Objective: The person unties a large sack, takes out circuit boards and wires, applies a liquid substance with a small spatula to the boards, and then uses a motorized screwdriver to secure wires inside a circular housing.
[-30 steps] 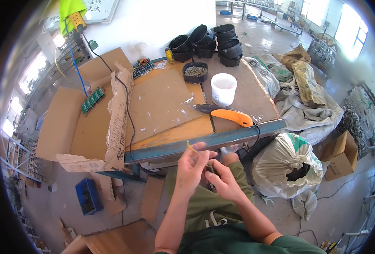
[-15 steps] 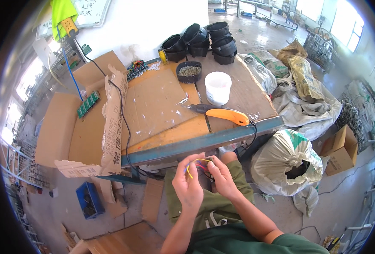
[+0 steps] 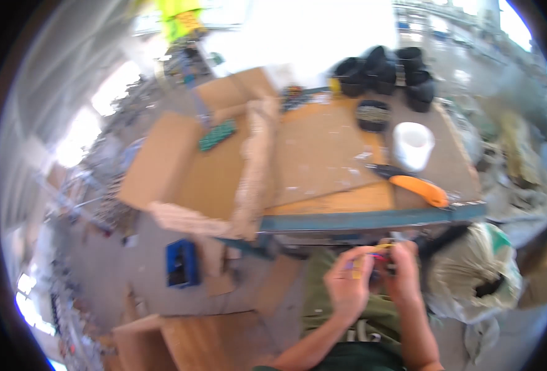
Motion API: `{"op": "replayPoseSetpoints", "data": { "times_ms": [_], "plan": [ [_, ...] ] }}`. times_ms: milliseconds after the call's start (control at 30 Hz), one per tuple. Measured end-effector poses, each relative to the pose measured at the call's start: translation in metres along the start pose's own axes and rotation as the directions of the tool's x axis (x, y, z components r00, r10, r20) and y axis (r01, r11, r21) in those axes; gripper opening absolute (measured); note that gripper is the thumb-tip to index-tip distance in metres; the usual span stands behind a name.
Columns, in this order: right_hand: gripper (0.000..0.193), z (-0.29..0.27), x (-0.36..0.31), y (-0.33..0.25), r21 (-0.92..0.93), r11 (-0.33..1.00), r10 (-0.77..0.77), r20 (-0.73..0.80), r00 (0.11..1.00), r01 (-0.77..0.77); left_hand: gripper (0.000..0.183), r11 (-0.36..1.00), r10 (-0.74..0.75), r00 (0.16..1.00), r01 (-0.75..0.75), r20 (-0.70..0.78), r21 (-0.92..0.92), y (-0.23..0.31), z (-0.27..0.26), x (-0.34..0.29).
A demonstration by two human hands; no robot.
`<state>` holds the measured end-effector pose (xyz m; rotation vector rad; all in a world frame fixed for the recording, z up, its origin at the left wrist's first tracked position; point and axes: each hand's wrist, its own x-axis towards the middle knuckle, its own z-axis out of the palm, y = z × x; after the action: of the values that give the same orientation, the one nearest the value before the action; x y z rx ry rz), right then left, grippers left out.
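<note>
Blur smears the whole picture. Above my lap, by the table's front edge, both hands are closed around a small bundle of coloured wires [image 3: 383,247]. My left hand [image 3: 346,285] grips its left side, where a yellow wire loops out beside something bluish. On the other side, my right hand [image 3: 404,277] pinches the bundle, and a dark part shows between the hands. What the wires join to is hidden by the fingers. Up on the table, an orange-handled corded tool with a black nose [image 3: 419,189] lies nearest to my hands.
Left on the table, an open cardboard box [image 3: 162,161] holds green circuit boards [image 3: 216,135]. A white tub [image 3: 413,147], a black bowl of small parts [image 3: 373,116] and stacked black pots [image 3: 419,93] stand right. A blue crate [image 3: 182,264] and a woven sack [image 3: 477,266] are below.
My view has swung left, so the table, box and hands appear farther right and the picture is blurred. Both hands still hold the wires; the fingers have shifted slightly.
</note>
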<state>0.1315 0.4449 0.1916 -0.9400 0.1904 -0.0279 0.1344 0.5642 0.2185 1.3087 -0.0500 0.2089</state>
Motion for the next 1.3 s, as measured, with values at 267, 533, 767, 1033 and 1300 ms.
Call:
{"op": "replayPoseSetpoints", "data": {
  "times_ms": [267,533,767,1033,1300],
  "plan": [
    [0.015,0.015,-0.003,0.020,-0.121,0.965,-0.247,-0.132,0.960,0.232,0.022,0.877,-0.243,0.967,0.255,0.082,-0.408,-0.025,0.004,0.010],
    [0.017,0.023,0.002,-0.002,-0.056,0.977,-0.214,-0.229,0.950,0.207,0.020,0.905,-0.137,0.989,0.145,0.047,-0.400,-0.023,0.019,0.000],
    [0.018,0.014,-0.001,0.007,-0.068,0.984,-0.177,-0.237,0.955,0.165,0.019,0.955,-0.150,0.984,0.169,0.097,-0.243,-0.043,0.013,0.015],
    [0.018,-0.003,0.007,0.006,-0.088,0.975,-0.215,-0.160,0.963,0.203,0.026,0.949,-0.145,0.979,0.178,0.141,-0.261,-0.046,0.012,0.002],
    [0.021,0.005,0.008,0.013,-0.116,0.968,-0.241,-0.168,0.956,0.224,0.017,0.773,-0.356,0.925,0.370,0.131,-0.515,-0.061,0.003,0.006]
  ]
}}
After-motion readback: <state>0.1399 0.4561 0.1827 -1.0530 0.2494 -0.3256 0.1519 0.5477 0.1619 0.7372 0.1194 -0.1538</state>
